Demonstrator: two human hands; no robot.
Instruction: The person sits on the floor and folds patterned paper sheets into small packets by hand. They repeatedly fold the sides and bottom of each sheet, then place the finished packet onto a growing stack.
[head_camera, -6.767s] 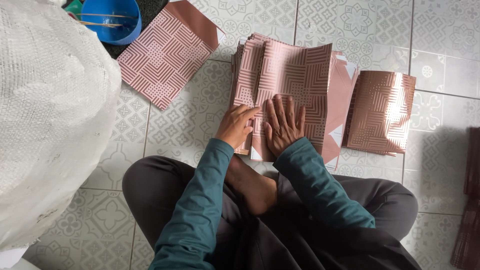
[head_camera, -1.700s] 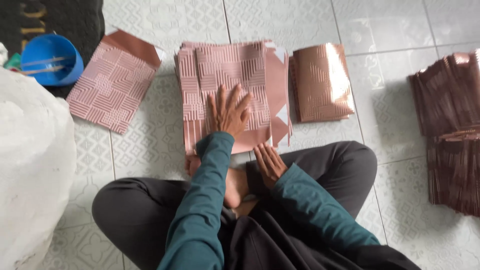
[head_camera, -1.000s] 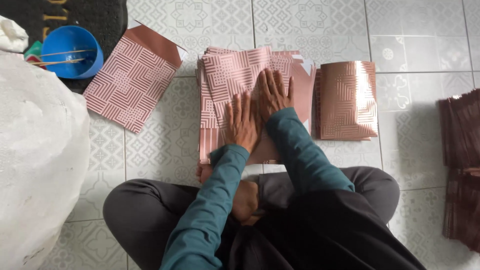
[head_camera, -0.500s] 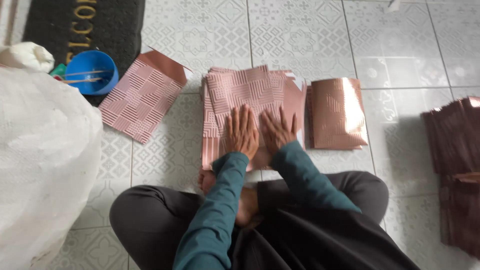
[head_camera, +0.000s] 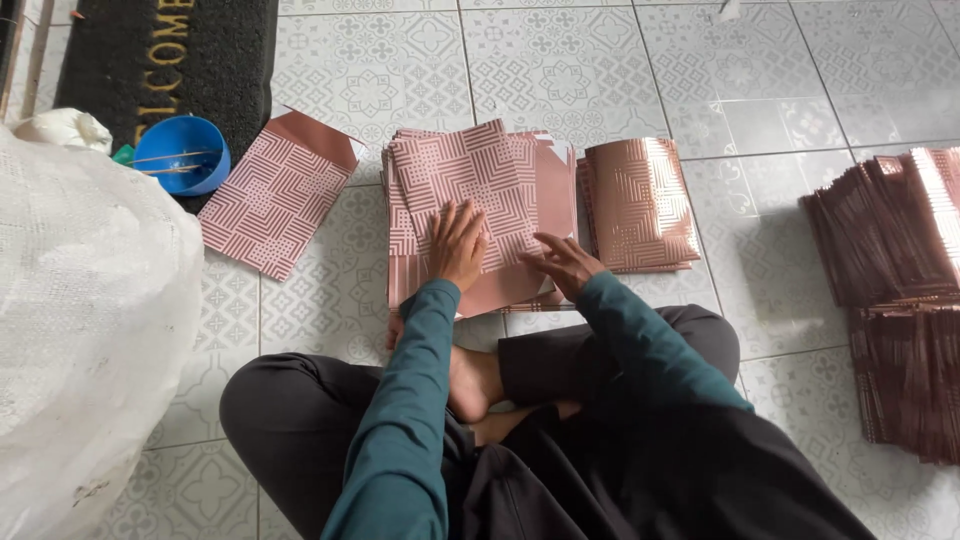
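Observation:
I sit cross-legged on a tiled floor in front of a stack of pink patterned paper sheets. My left hand lies flat on the top sheet with its fingers spread. Beside it, my right hand rests on the stack's lower right part, fingers loosely apart, touching the paper's edge. Just right of the stack lies a shiny copper-coloured folded pile. One single patterned sheet lies alone to the left of the stack.
A large white woven sack fills the left side. A blue bowl with thin sticks stands on a black doormat at the top left. Dark stacks of finished folded paper lie at the right.
My right hand has slid off the top sheet toward the stack's lower right edge. The left hand stays flat on the sheet. The view has shifted slightly.

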